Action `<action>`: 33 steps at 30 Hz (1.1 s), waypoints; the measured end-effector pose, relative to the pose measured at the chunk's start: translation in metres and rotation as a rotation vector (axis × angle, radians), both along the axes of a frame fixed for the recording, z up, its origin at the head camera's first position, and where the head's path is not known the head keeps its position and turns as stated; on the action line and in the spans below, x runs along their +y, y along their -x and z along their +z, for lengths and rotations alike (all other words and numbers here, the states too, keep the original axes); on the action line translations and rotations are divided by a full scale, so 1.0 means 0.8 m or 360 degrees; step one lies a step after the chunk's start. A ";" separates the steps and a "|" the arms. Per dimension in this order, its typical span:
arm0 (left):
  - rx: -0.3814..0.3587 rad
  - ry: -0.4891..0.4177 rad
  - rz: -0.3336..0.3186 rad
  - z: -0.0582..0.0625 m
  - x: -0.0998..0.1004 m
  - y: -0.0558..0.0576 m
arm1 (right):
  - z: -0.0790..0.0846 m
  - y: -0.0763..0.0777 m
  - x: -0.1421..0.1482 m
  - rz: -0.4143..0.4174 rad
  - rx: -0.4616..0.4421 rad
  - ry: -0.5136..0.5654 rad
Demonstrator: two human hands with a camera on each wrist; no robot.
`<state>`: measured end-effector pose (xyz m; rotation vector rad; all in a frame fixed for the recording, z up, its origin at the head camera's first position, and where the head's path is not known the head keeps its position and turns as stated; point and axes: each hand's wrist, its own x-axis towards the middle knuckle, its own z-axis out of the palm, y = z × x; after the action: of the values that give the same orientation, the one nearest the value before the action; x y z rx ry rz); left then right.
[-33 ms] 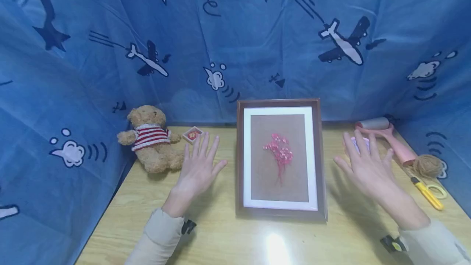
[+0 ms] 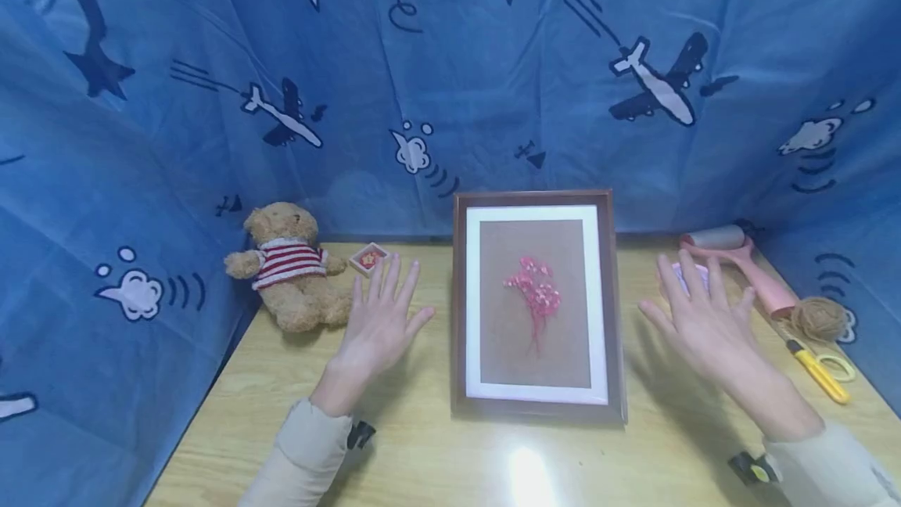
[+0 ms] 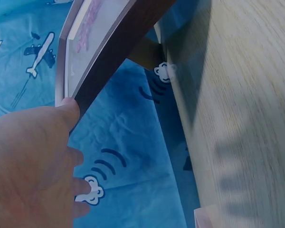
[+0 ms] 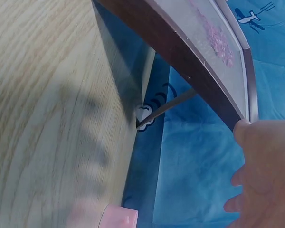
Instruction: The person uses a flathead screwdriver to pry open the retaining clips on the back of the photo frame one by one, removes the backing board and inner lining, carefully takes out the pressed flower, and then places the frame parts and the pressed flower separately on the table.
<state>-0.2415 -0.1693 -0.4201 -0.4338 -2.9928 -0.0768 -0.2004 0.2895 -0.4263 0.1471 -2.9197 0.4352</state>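
Note:
A brown picture frame [image 2: 577, 335] with a white mat and a pink flower bouquet [image 2: 538, 292] leans back on the table, its prop leg [image 4: 168, 107] showing behind it in the right wrist view. To its left, my left hand [image 2: 380, 327] hovers palm down with fingers spread, holding nothing. My right hand [image 2: 707, 335] hangs likewise on the frame's right side, fingers straight and apart. Beyond the left fingertips lies a small box [image 2: 369, 258] with a red and gold item inside. A purple item [image 2: 691, 277] is partly hidden behind the right fingers.
A teddy bear [image 2: 292, 288] in a striped shirt sits at the left. On the right lie a lint roller [image 2: 763, 280] with a pink handle, a ball of twine [image 2: 820, 319], a yellow cutter [image 2: 818, 372] and a cream ring [image 2: 839, 367]. Blue printed cloth [image 2: 457, 84] surrounds the table [image 2: 422, 444].

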 end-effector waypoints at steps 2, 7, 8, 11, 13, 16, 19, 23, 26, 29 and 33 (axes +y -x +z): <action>0.0004 0.0002 -0.0002 -0.001 -0.001 -0.001 | -0.001 0.000 0.000 0.0002 0.0011 -0.0004; 0.0025 -0.0008 -0.0009 0.006 -0.003 0.001 | 0.000 0.004 -0.001 0.0020 0.0122 -0.0001; 0.0035 -0.0019 -0.0012 0.008 -0.003 0.003 | 0.001 0.006 -0.002 0.0023 0.0167 0.0001; 0.0064 -0.0093 -0.0029 0.017 -0.002 0.009 | 0.005 0.012 -0.003 0.0052 0.0333 0.0034; 0.0078 -0.0149 -0.0051 0.020 -0.002 0.014 | 0.008 0.017 -0.005 0.0080 0.0416 0.0091; 0.0034 -0.0345 -0.0113 0.021 -0.001 0.022 | 0.012 0.023 -0.009 0.0128 0.0441 0.0242; -0.0082 -0.0633 -0.0189 0.017 0.001 0.029 | 0.016 0.027 -0.014 0.0159 0.0375 0.0418; -0.0285 -0.1028 -0.0255 0.012 0.006 0.038 | 0.022 0.030 -0.018 0.0193 0.0242 0.0624; -0.0404 -0.1222 -0.0283 0.009 0.012 0.043 | 0.025 0.033 -0.021 0.0215 0.0150 0.0741; -0.0531 -0.1406 -0.0290 0.005 0.018 0.048 | 0.027 0.036 -0.022 0.0231 0.0077 0.0829; -0.0695 -0.1622 -0.0294 -0.001 0.025 0.053 | 0.025 0.041 -0.026 0.0255 -0.0100 0.1031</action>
<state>-0.2841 -0.1492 -0.4211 -0.5805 -2.7418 -1.7770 -0.2330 0.2684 -0.4059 0.2720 -2.6646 1.3911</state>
